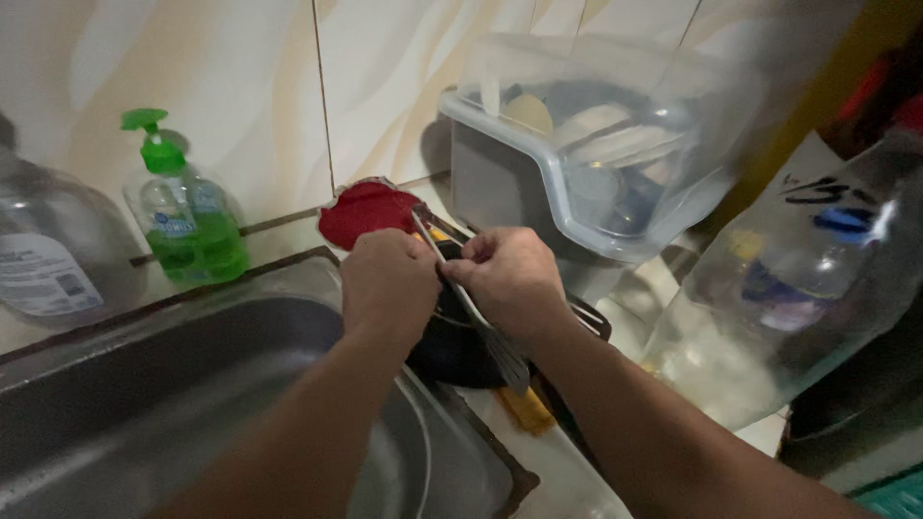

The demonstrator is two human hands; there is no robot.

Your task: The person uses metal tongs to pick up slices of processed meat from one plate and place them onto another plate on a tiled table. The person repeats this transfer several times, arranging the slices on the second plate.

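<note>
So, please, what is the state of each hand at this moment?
Left hand: closed in a fist beside the metal tongs; what it grips cannot be told.
Right hand: closed, holding the metal tongs.

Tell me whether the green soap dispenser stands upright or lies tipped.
Upright: the green soap dispenser stands on the ledge by the sink, pump on top.

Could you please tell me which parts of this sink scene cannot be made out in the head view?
- Dark round pan: mostly hidden by both hands.
- Metal utensil: its middle is covered by the right hand; its type is unclear.
- Left hand: fingers curl away, so its grip is unseen.
- Dish rack: its contents are blurred behind the cloudy cover.
- Big clear bottle: cut off at the right edge.
</note>
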